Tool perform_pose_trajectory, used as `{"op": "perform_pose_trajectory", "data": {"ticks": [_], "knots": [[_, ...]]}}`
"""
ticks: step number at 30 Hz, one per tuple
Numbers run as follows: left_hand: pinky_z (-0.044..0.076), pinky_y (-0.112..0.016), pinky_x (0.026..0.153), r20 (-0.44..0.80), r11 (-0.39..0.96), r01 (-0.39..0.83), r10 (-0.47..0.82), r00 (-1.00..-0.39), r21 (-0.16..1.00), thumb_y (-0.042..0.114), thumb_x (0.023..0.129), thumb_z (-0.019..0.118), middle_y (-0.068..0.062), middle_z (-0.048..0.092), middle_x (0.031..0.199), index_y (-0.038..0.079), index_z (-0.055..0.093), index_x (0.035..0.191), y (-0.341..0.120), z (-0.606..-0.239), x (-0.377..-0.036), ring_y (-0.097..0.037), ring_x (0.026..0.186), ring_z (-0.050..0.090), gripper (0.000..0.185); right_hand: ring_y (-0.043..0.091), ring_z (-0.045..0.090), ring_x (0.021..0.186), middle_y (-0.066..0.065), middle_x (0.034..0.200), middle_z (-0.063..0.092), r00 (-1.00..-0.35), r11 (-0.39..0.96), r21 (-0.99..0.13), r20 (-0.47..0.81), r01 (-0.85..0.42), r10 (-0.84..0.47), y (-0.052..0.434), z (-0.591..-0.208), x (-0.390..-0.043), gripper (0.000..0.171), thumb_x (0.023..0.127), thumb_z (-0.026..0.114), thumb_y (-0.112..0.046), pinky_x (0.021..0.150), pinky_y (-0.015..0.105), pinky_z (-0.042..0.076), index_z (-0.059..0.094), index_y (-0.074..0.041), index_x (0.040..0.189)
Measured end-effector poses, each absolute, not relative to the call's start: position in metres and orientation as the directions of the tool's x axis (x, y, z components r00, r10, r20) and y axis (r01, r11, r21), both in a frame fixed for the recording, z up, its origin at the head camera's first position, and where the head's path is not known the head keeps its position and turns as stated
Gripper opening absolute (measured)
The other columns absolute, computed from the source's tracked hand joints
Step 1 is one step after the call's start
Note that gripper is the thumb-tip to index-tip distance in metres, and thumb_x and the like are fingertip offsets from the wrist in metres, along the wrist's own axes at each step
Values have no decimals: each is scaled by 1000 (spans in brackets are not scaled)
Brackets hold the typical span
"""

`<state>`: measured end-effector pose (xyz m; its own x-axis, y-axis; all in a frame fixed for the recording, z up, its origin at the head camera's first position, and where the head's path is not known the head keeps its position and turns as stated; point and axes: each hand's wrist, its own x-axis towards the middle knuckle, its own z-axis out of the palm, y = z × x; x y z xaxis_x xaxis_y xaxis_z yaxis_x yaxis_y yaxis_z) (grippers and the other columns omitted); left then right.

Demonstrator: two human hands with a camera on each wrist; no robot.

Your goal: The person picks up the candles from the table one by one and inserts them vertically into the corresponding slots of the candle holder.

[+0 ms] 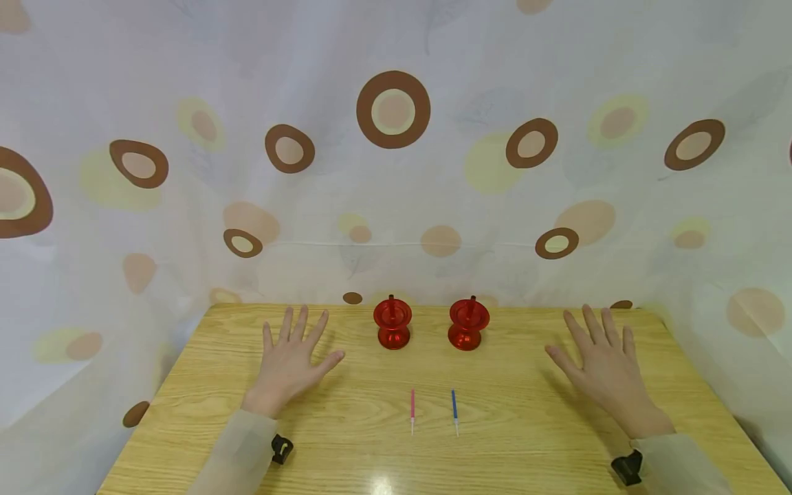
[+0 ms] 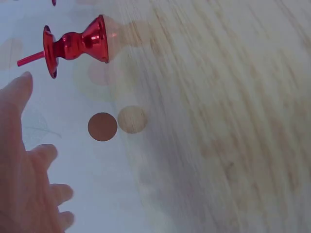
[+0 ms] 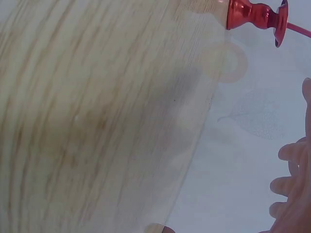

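Note:
Two red candle holders stand near the far edge of the wooden table (image 1: 495, 440): the left holder (image 1: 392, 323) and the right holder (image 1: 468, 324). In front of them lie a thin pink candle (image 1: 412, 408) and a thin blue candle (image 1: 454, 409), side by side. My left hand (image 1: 292, 357) rests flat on the table, fingers spread, left of the holders. My right hand (image 1: 603, 364) rests flat on the right, fingers spread. Neither holds anything. In the left wrist view the left holder (image 2: 75, 44) shows beyond my fingers (image 2: 22, 160); the right wrist view shows the right holder (image 3: 255, 15).
A white curtain with brown and yellow rings (image 1: 393, 110) hangs behind and around the table. A band with a black clip (image 1: 281, 449) sits at each wrist. The table's far edge lies just behind the holders.

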<state>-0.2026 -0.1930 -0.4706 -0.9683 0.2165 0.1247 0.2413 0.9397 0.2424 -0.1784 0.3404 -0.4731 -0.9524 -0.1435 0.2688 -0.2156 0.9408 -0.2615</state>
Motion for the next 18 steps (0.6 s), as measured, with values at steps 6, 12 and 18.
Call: {"op": "perform_pose_trajectory", "data": {"ticks": [6,12,18], "knots": [[4,-80,116,105,932,244,223,-969,268,71,98,51,-24,26,168,21,32,165,-194,-474,-202,-49,156,14,86,62,16,148,39,160,27,-952,931,-291,274,-219,-138,338,-471,-178,80,104,56,-53,116,79,2,34,0,160],[13,-80,115,139,925,252,221,-965,283,70,97,55,-24,35,164,17,38,163,-192,-474,-204,-49,153,24,86,61,35,134,41,147,41,-940,932,-276,307,-235,-147,336,-470,-176,71,105,58,-48,111,81,15,46,6,150],[21,-77,115,161,912,252,210,-964,324,66,97,59,-21,43,160,14,44,159,-188,-472,-206,-47,150,34,82,53,55,113,34,122,62,-895,920,-254,409,-299,-178,332,-471,-175,54,104,65,-34,100,74,34,58,8,137]]}}
